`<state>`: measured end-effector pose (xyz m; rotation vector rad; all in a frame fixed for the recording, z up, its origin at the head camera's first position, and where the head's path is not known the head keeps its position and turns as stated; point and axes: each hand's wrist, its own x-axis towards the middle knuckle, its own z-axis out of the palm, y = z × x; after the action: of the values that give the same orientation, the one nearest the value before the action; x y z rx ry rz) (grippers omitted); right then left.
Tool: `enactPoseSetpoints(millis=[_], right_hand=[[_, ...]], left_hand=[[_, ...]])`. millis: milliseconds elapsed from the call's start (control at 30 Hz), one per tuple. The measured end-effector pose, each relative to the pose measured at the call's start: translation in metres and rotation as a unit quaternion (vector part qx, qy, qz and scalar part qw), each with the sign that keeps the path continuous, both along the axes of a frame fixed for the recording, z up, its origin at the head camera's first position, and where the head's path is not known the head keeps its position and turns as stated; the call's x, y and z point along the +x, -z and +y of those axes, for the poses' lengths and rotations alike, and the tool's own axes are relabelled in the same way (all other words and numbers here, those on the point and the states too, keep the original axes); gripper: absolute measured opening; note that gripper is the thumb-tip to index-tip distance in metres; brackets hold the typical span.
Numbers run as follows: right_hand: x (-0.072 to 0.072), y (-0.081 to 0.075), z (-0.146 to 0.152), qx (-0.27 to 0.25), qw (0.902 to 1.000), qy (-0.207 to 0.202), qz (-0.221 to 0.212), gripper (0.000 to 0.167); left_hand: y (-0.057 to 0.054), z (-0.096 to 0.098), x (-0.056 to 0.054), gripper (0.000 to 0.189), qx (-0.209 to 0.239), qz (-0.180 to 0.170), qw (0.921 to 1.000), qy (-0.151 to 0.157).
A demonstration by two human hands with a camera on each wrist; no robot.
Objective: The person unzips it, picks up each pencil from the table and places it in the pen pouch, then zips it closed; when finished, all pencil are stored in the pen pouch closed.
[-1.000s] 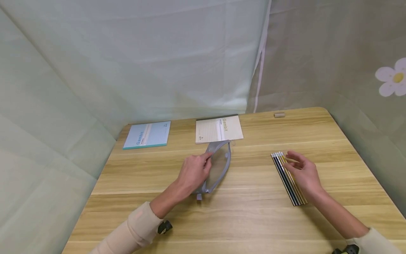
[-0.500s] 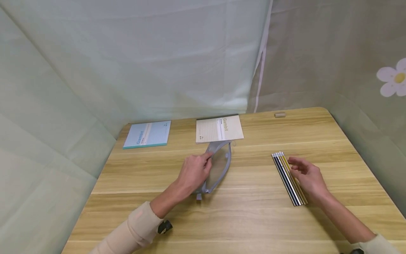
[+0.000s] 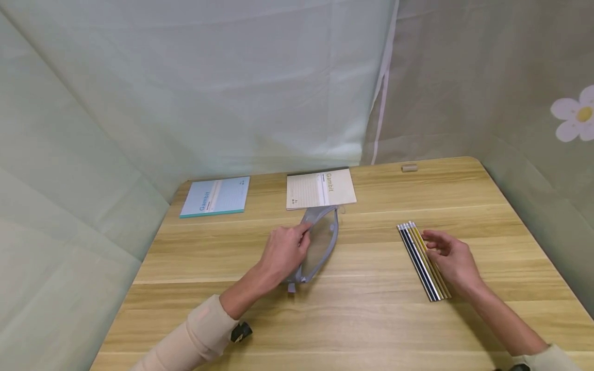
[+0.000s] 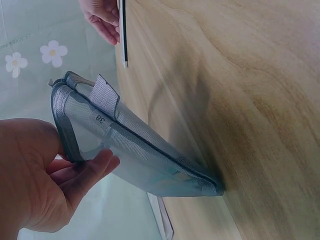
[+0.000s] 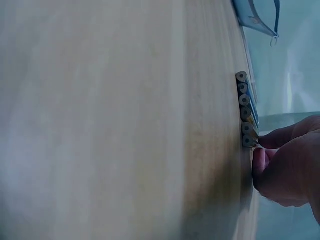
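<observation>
My left hand [image 3: 284,251] pinches the near side of a grey mesh zip pouch [image 4: 142,157] between thumb and fingers. The pouch stands on its edge, its zipped mouth gaping to the right in the head view. To the right, several pencils [image 3: 419,263] lie side by side in a flat row, black-striped ones on the left and gold ones on the right. Their white-tipped ends point away from me. At the row's right edge, my right hand [image 3: 456,262] pinches the outermost pencil [image 5: 248,141], thumb on top and fingers along its outer side.
A blue notebook [image 3: 215,197] lies at the table's back left. Just behind the pouch is a cream notebook [image 3: 320,188]. A small brown cylinder [image 3: 409,168] rests near the back edge. Fabric curtains [image 3: 232,87] enclose the wooden table [image 3: 352,319].
My right hand has shifted right and slightly toward me, from over the gold pencils to the row's outer edge. The left hand and pouch have stayed put.
</observation>
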<state>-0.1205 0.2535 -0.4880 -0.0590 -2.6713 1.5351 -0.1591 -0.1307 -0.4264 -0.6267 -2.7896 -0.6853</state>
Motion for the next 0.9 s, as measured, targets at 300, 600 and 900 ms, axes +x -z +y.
enactPoseSetpoints(millis=[300,600,900], right_hand=[[-0.002,0.000,0.001,0.025,0.9995,0.004,0.019,0.043],[-0.009,-0.002,-0.001,0.070,0.9964,0.022,0.043,0.040],[-0.012,-0.004,-0.002,0.085,0.9949,0.037,0.040,0.037]], left_hand=[[0.001,0.000,0.000,0.025,-0.001,0.002,1.0000,-0.001],[0.000,0.000,0.000,0.026,0.004,-0.004,1.0000,-0.002],[0.000,-0.001,0.000,0.026,0.002,-0.007,1.0000,-0.004]])
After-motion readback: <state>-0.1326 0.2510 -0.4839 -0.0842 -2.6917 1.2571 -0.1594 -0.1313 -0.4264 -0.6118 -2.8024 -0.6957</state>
